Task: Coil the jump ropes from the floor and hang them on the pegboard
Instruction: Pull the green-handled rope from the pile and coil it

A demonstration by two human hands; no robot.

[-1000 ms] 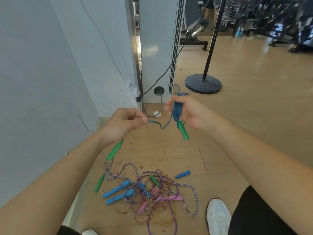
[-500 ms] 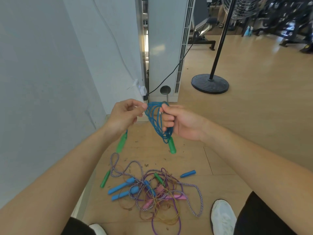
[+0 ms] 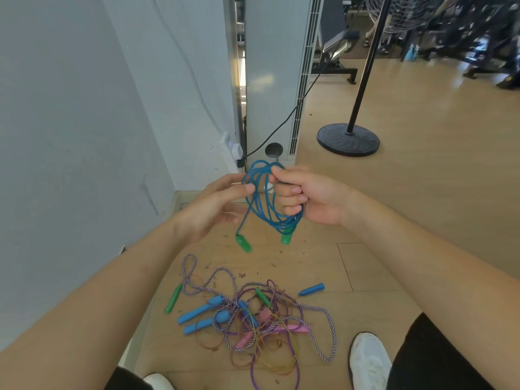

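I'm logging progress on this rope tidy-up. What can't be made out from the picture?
- Pegboard: outside the head view's edges.
- Rope count in the floor pile: cords overlap in a tangle.
- Whether the left hand pinches the blue rope or only touches it: the coil crosses its fingertips.
- Gym equipment at top right: blurred.

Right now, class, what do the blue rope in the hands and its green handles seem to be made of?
Blue rope: probably braided synthetic cord, matte; a twisted weave shows and it loops limply. Green handles: likely moulded plastic; smooth, evenly coloured, slightly glossy.
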